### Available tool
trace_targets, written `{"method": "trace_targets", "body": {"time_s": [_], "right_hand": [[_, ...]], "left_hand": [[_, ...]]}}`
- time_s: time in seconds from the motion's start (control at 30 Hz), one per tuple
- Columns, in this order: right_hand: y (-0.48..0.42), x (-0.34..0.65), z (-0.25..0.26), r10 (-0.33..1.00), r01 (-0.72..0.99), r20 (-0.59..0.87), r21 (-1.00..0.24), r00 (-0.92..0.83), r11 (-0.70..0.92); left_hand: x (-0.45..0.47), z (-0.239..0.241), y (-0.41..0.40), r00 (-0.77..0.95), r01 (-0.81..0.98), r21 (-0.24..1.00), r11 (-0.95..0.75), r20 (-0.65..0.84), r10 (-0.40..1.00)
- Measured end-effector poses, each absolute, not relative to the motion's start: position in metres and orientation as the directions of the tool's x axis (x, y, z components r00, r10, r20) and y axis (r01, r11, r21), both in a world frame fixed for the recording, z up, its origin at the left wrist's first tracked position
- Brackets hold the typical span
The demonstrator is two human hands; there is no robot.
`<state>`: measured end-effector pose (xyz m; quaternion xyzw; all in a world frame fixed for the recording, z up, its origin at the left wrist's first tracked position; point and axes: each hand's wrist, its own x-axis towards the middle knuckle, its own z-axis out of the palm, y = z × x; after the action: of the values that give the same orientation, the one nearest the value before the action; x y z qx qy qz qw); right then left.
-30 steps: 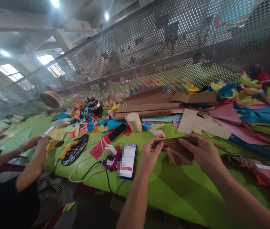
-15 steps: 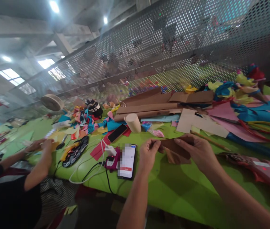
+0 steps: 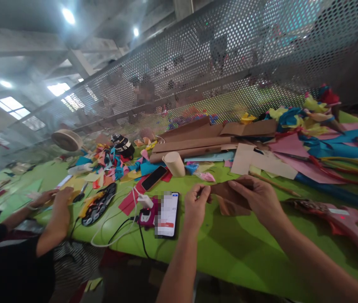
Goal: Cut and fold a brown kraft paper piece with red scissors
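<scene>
- Head view: two hands share one brown paper piece [image 3: 229, 197], held just above the green table [image 3: 229, 252]; its long axis runs left to right.
- The left hand [image 3: 195, 205] pinches its left end; the right hand [image 3: 257, 198] is closed over its right part.
- Two phones [image 3: 167, 213] lie left of the hands, and one pink glue gun [image 3: 343, 223], blurred, lies to the right.
- A co-worker's two hands [image 3: 57, 198] rest further left.

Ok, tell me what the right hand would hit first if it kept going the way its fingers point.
The right hand points leftward across the brown paper piece it pinches. Past that paper, the first thing in line is the left hand holding its other end. Depth looks about level, so contact seems likely.
</scene>
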<state>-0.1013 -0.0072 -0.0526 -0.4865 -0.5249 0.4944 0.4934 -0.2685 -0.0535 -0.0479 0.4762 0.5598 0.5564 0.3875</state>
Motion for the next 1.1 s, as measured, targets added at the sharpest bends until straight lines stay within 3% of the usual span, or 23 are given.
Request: {"method": "trace_targets", "body": {"time_s": [0.23,0.33,0.53,0.67,0.83,1.1], "right_hand": [[-0.01,-0.097,-0.051,0.976,0.27,0.199,-0.938,-0.093,0.217],[-0.01,-0.097,-0.054,0.964,0.324,0.227,-0.909,-0.138,0.261],[-0.01,-0.099,-0.056,0.971,0.145,0.098,-0.981,-0.219,0.132],[-0.009,-0.099,-0.052,0.961,-0.035,0.033,-0.999,-0.274,0.024],[-0.006,-0.105,-0.061,0.956,-0.032,-0.048,-0.998,-0.29,-0.06],[-0.005,-0.11,-0.075,0.963,-0.14,-0.037,-0.987,-0.267,-0.077]], "left_hand": [[-0.275,-0.05,-0.052,-0.14,0.272,0.945,-0.18,0.224,0.965],[-0.274,-0.051,-0.052,-0.045,0.289,0.939,-0.187,0.208,0.977],[-0.27,-0.058,-0.051,-0.057,0.303,0.948,-0.101,0.124,0.991],[-0.27,-0.058,-0.05,-0.175,0.209,0.976,-0.059,0.097,0.98],[-0.27,-0.055,-0.049,-0.314,0.142,0.989,-0.033,0.076,0.946],[-0.267,-0.051,-0.048,-0.295,0.003,1.0,-0.014,0.015,0.955]]}}
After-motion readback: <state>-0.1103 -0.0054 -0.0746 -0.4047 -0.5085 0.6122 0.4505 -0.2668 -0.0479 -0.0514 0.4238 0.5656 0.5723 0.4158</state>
